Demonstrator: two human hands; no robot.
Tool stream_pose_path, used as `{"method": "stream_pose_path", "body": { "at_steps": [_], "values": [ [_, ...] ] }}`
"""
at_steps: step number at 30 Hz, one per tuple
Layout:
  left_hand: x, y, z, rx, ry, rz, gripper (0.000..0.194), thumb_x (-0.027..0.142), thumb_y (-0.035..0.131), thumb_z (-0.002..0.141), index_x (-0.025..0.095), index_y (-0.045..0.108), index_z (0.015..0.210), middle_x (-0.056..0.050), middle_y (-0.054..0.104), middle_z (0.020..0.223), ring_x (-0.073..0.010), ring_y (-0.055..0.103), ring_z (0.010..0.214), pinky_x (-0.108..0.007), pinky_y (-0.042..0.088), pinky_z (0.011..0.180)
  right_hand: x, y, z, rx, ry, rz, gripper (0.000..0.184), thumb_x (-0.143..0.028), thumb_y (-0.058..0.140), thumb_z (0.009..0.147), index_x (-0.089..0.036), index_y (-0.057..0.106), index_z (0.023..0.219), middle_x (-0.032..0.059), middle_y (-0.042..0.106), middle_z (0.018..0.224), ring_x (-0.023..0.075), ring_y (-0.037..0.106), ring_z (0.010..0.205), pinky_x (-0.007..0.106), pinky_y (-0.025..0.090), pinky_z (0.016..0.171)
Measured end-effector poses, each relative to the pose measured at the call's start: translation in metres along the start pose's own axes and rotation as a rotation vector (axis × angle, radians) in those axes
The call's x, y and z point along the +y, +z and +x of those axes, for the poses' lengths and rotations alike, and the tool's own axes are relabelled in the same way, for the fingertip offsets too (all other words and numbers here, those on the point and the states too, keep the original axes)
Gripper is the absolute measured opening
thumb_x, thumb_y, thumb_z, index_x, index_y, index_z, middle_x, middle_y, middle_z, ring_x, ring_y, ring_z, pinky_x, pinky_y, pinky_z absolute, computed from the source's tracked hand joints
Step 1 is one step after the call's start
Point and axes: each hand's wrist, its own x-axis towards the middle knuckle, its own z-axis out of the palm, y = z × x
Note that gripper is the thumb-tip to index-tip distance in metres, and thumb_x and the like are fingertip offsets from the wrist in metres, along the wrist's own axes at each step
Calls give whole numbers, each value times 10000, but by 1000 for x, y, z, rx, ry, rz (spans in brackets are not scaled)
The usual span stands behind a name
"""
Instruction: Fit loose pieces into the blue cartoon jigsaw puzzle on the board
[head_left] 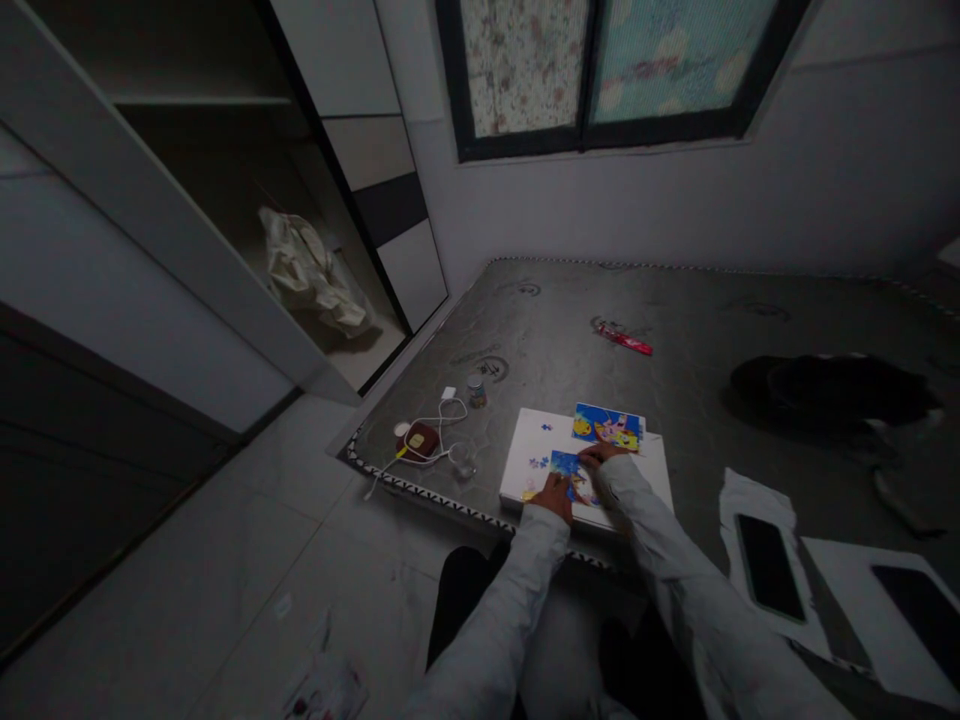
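Note:
A partly assembled jigsaw puzzle [564, 463] with a blue and brown picture lies on a flat white box [529, 440]. My left hand [553, 496] is at its lower left edge, fingers closed against it. Over the upper right edge is my right hand [602, 455], its fingers pinched together; whatever they hold is too small to make out. A colourful cartoon picture card [609, 425] lies just beyond, on the box's far edge. Loose puzzle pieces [537, 463] are scattered on the box, left of the puzzle.
The box rests on a grey mattress [540, 330]. Left of it are a small jar [476, 391], a clear cup [463, 460] and a brown case [418, 441] with a white cable. A red wrapper [624, 339] lies farther back, a phone [770, 567] at right.

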Motion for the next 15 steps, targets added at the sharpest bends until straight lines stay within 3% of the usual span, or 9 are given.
{"method": "stream_pose_path", "body": {
  "at_steps": [2,4,9,12,15],
  "values": [
    [2,-5,0,-26,-4,16,553,251,478,965,292,487,1516,-73,460,1576,-252,691,1118,-381,602,917,12,-8,-11,37,14,11,316,-449,619,942,-213,756,784,59,774,844,202,715,806,348,569,814],
    [4,-9,0,-38,-7,30,541,242,461,968,296,487,1506,-68,472,1562,-247,695,1108,-390,599,922,24,-20,-30,99,27,17,356,-469,545,946,-221,783,854,86,790,929,231,718,892,370,555,855],
    [12,-19,1,-79,-17,83,514,225,495,949,294,515,1458,-86,495,1523,-239,689,1130,-388,588,939,54,-46,-113,230,83,9,643,-683,372,953,-198,775,826,132,770,848,234,692,732,376,542,700],
    [15,-22,4,-89,-10,132,517,206,479,950,268,514,1463,-127,497,1513,-268,688,1143,-422,582,949,71,-41,-178,307,99,-30,660,-711,365,973,-209,778,862,124,779,893,243,700,758,396,515,727],
    [20,-24,8,-96,-7,176,572,233,497,948,259,471,1519,-161,478,1538,-310,698,1130,-444,572,957,82,-23,-230,428,8,-128,624,-673,373,1004,-237,769,800,81,781,808,225,718,719,353,486,654]
  ]
}}
